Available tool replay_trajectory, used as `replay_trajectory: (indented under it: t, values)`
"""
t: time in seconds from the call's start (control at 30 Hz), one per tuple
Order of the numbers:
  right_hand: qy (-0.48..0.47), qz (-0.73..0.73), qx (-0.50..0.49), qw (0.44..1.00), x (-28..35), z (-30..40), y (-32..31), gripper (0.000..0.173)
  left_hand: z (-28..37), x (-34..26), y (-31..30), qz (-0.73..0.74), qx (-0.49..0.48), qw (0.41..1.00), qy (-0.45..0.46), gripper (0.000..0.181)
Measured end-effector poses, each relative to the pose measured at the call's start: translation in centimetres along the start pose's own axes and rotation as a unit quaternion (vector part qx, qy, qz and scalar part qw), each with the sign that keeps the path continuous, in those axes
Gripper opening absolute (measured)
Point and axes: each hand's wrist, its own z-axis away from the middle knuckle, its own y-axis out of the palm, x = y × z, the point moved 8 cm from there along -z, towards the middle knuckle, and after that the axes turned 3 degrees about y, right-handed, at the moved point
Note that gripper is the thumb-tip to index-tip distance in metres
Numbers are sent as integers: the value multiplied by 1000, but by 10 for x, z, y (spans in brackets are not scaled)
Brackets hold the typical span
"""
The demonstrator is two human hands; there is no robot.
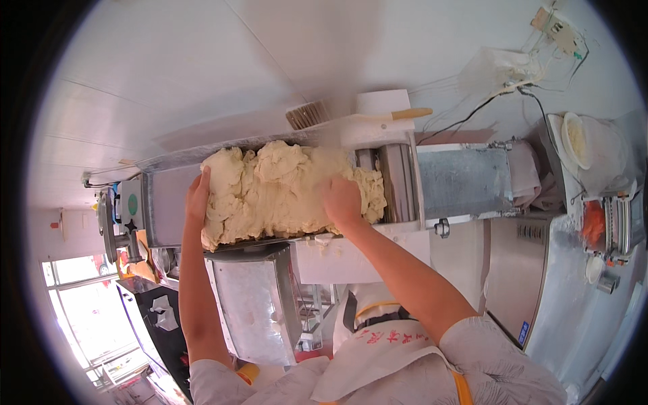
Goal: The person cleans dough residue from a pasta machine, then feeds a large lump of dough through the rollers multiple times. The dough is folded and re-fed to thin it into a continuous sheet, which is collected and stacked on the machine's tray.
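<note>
A large, lumpy mass of pale dough (278,197) fills much of the metal feed trough (172,207) of a dough sheeter. My left hand (198,195) lies flat against the dough's left end, fingers pointing up along it. Near its right part, my right hand (344,200) presses on the dough with curled fingers; whether it grips any is hidden. The dough's right end reaches the steel rollers (397,182). Beyond the rollers, on the right, is a floured metal outfeed tray (463,179).
A wooden-handled brush (412,113) lies along the machine's far edge by the wall. Cables (473,114) hang at the upper right. A bowl (576,140) stands on the right-hand side, above a steel cabinet (516,273). Below the trough stands a metal box (250,309).
</note>
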Motion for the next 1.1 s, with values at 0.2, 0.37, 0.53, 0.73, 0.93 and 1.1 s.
replay_trajectory:
  t: [0.2,0.37,0.53,0.73,0.93,1.1]
  values:
    - [6,116,1,993,12,-10,0,32,-6,1,1,-44,-5,999,-1,77]
    - [11,143,14,989,14,-1,10,28,-21,29,1,37,10,999,-31,81]
    - [35,61,37,997,8,-5,-3,24,-7,0,26,109,59,990,-68,82]
    - [32,105,43,993,-23,-11,-18,22,1,-7,46,76,51,994,-59,80]
    - [63,104,20,992,-55,-14,-53,24,19,-18,79,-15,10,999,-35,81]
    - [147,-73,-17,986,-102,-24,-44,22,9,-34,87,-85,5,996,-7,86]
